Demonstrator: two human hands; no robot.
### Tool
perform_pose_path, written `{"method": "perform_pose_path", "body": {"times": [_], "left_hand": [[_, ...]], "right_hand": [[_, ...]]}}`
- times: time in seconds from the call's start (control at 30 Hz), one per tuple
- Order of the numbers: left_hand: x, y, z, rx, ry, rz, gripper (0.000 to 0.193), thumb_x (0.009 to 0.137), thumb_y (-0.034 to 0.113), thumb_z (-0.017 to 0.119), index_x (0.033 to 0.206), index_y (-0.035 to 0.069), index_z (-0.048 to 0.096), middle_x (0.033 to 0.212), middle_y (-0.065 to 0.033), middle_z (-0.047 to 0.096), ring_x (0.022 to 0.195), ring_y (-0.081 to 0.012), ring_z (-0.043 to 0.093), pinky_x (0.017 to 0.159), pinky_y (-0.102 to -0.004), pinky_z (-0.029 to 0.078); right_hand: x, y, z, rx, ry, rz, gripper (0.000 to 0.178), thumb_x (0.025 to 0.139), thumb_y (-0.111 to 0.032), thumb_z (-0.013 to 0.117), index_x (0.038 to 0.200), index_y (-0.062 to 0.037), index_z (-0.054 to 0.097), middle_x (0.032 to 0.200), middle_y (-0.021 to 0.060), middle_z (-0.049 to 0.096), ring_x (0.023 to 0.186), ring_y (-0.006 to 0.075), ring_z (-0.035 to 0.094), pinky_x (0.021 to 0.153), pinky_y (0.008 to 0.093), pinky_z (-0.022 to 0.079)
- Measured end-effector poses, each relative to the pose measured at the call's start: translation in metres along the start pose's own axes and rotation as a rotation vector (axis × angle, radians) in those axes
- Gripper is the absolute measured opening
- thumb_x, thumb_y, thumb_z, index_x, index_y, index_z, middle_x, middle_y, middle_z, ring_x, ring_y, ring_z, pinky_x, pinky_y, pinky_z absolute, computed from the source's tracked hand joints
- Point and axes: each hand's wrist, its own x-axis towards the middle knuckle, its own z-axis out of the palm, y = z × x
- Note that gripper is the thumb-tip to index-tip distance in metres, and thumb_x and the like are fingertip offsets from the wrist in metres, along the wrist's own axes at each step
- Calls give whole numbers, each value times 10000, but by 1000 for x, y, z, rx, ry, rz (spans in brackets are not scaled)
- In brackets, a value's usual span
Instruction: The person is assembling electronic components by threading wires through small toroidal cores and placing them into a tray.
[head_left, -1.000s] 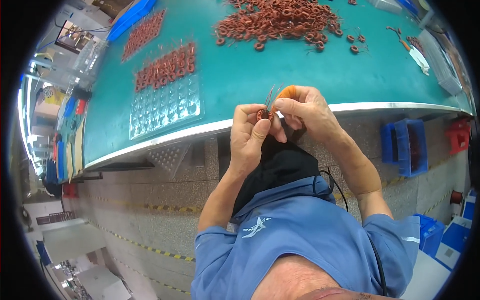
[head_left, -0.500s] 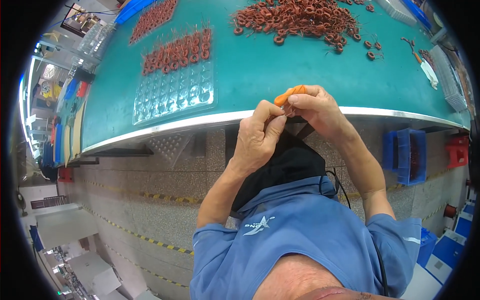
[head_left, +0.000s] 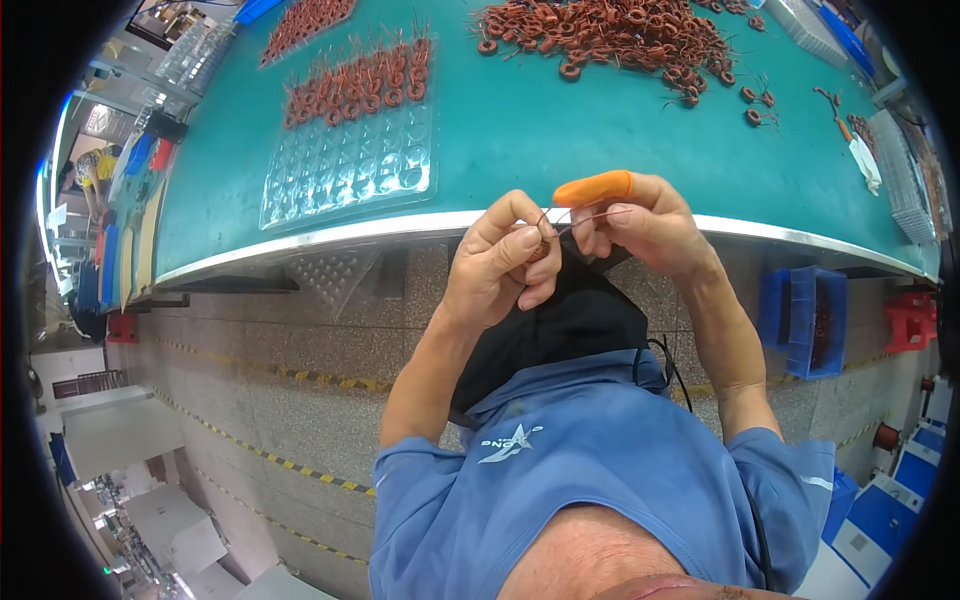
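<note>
From the head camera, the left hand [head_left: 500, 265] pinches a small copper coil [head_left: 541, 246] at the green bench [head_left: 520, 130] edge; the right hand [head_left: 640, 230], orange finger cot [head_left: 592, 187] on, pinches its wire [head_left: 595, 216] toward three o'clock; loose coils [head_left: 610, 35] heaped at twelve

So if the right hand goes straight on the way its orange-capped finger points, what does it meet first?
Probably the left hand: the right hand and its orange finger cot point left toward it, though depth is unclear.
</note>
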Motion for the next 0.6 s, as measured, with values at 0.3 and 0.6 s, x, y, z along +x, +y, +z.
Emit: {"method": "perform_pose_path", "body": {"times": [0.3, 0.6], "left_hand": [[5, -15, 7, 38, 81, -12, 141, 972, 166, 523, 972, 26, 508, 718, -82, 487, 522, -102, 408, 394, -211, 370], [-12, 77, -38, 1027, 613, 378, 53, 889, 57, 636, 930, 40, 665, 888, -33, 644, 763, -101, 580, 720, -235, 453]], "right_hand": [[-12, 14, 10, -150, 230, -22, 278, 983, -225, 537, 1049, 9, 673, 824, 55, 645, 739, 103, 598, 659, 223, 487], [-16, -52, -136, -1989, 777, -409, 402, 940, -229, 592, 1262, 6, 543, 1104, 162, 612, 916, 270, 618, 784, 386, 496]]}}
